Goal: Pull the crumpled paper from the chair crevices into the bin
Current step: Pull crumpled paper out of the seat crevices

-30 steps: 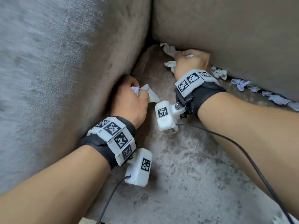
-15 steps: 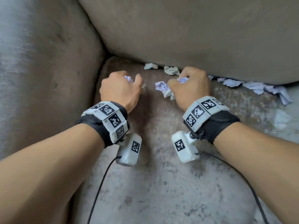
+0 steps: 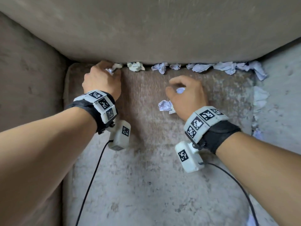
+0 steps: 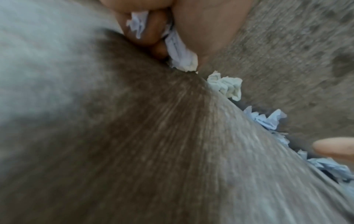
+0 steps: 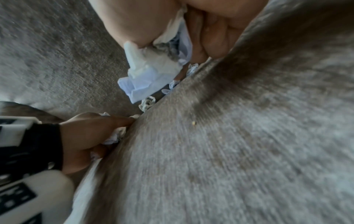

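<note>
Head view: my left hand [image 3: 102, 79] is pinching crumpled paper [image 3: 112, 70] at the chair's back crevice [image 3: 179, 65]; my right hand [image 3: 187, 95] is clutching paper wads [image 3: 165, 105] over the seat cushion [image 3: 146, 160].

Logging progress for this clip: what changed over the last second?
Left hand left the armrest corner for the back crevice, gripping paper. Right hand pulled back onto the seat, clutching its wad. The paper row stays wedged.

Grey-brown seat cushion [image 3: 146, 185] fills the frame's centre. Crumpled paper wads [image 3: 203, 67] line the crevice along its upper edge. More paper scraps [image 3: 260, 97] sit at its right edge.
</note>
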`<action>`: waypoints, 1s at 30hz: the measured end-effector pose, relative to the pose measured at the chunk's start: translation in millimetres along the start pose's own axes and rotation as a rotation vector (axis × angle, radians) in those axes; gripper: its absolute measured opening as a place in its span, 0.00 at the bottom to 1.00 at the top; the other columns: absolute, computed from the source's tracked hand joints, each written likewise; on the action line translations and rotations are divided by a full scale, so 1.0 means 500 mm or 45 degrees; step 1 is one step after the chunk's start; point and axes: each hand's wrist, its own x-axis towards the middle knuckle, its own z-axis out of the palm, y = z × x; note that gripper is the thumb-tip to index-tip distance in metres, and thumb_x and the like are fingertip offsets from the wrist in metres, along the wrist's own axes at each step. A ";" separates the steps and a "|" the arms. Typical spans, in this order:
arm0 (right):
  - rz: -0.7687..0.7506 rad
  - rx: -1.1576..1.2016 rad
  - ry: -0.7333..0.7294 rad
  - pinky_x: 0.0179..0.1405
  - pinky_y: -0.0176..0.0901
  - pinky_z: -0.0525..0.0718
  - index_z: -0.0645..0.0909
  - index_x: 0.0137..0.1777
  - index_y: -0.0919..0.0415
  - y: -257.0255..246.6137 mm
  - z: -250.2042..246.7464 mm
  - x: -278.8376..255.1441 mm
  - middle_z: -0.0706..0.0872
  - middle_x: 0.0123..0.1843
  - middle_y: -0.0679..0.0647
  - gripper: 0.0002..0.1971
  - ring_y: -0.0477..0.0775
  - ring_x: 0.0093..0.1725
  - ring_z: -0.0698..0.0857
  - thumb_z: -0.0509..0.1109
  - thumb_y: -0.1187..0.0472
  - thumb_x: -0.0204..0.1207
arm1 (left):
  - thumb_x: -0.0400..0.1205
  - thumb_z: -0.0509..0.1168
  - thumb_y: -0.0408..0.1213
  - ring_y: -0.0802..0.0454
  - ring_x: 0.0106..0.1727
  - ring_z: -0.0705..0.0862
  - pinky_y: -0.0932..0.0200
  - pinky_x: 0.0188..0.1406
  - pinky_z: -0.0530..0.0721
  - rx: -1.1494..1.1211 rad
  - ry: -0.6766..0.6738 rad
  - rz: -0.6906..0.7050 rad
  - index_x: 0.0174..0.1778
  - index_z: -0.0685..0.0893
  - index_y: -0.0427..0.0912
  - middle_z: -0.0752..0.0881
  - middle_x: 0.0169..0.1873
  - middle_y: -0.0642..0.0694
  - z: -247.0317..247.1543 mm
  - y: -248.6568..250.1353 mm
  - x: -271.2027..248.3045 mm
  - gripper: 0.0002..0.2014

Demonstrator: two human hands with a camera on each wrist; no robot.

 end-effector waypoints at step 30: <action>-0.041 -0.194 0.183 0.25 0.43 0.67 0.73 0.18 0.57 -0.135 0.180 0.072 0.69 0.18 0.57 0.20 0.58 0.23 0.70 0.67 0.47 0.65 | 0.69 0.66 0.44 0.46 0.31 0.89 0.42 0.36 0.89 -0.664 -0.063 -0.302 0.36 0.75 0.49 0.86 0.25 0.57 -0.029 -0.234 -0.195 0.07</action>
